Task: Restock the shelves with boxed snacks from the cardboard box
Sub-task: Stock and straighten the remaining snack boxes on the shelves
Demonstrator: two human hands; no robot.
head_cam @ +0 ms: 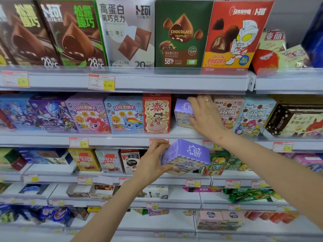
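Top shelf (157, 81) carried tall chocolate boxes (125, 32) upright in a row. Middle shelf (122, 138) held biscuit boxes (87, 112), with a purple box (183, 112) in a gap. Third shelf (70, 179) had Nescafe boxes (85, 159).

Bright, even light — edges bowed, lower corners blurred.

Arms extended, left hand (153, 158) and right hand (205, 114) in grip.
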